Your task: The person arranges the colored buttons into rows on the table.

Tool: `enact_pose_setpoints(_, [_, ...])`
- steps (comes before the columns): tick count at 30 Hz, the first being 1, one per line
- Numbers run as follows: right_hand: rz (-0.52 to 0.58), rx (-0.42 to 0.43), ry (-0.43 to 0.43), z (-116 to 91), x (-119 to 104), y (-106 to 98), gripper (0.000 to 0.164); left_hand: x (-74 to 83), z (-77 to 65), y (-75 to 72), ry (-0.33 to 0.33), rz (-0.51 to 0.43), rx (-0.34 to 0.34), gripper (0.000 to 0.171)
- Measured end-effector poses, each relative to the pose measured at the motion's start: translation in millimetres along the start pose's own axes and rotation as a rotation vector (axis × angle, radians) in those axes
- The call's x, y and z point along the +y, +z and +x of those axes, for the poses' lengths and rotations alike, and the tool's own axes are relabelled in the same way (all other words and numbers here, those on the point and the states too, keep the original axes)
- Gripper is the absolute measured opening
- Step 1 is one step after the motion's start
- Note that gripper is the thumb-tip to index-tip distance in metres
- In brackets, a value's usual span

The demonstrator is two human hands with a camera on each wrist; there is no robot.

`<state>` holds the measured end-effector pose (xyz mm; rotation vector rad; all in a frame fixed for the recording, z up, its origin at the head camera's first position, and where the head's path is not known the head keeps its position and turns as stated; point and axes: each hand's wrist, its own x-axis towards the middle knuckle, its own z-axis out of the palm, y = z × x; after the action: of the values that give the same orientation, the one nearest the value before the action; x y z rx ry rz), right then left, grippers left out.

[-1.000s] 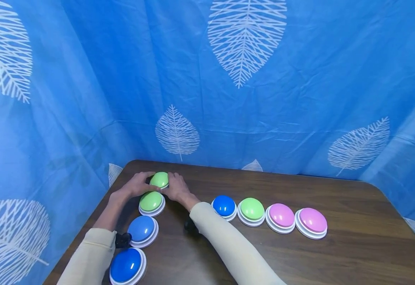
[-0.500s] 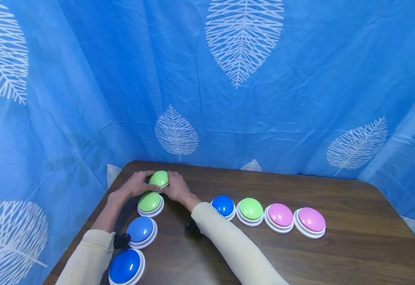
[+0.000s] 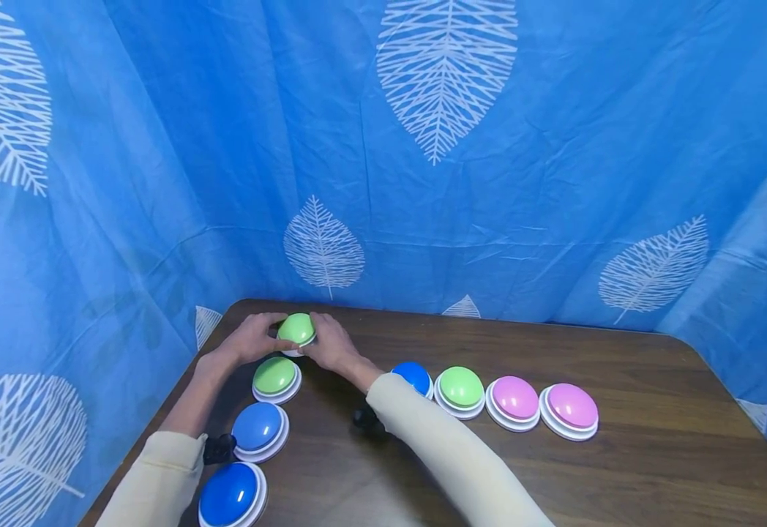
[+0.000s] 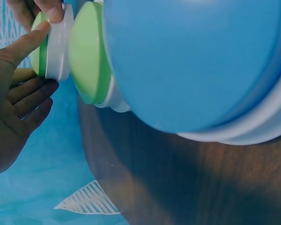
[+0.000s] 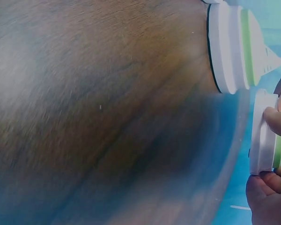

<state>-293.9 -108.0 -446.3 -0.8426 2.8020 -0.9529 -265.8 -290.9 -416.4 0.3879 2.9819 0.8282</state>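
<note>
Both hands hold a push button with a green dome (image 3: 298,327) and a white base at the far left of the table. My left hand (image 3: 252,339) grips its left side, with the thumb along the near edge. From the right, my right hand (image 3: 332,344) grips the same button. In the left wrist view the left fingers reach round the white base (image 4: 58,51). The right wrist view shows the held button (image 5: 260,133) apart from the tabletop. Just nearer stands a second green button (image 3: 275,375), which neither hand touches.
A light blue button (image 3: 257,426) and a dark blue button (image 3: 228,494) continue the left row. To the right, another blue button (image 3: 413,377), a green one (image 3: 460,386) and two pink buttons (image 3: 515,397) form a second row. A blue leaf-print curtain (image 3: 397,219) hangs behind the table.
Both hands keep their grip on the far green button. It has shifted slightly up and right, and a wider gap shows between it and the second green button.
</note>
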Motion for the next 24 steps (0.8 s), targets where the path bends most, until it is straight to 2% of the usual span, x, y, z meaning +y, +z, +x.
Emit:
enact_pose_setpoints(4, [-0.003,0.011,-0.035,-4.3,3.1,-6.1,0.067,4.9,-1.1,-1.3,0.043,0.019,0.000,0.057])
enact_pose_setpoints(10, [-0.002,0.014,-0.068,-13.6,6.2,-16.9,0.067,13.9,-3.1,-3.5,0.072,0.037,-0.020,0.053])
enact_pose_setpoints(16, [0.011,0.014,-0.091,-24.2,9.6,-25.8,0.064,21.8,-5.1,-4.3,0.075,0.035,-0.040,0.056])
enact_pose_setpoints(24, [0.047,0.027,-0.087,-38.9,12.0,-39.0,0.062,33.8,-10.5,-4.5,0.131,0.020,-0.042,0.058])
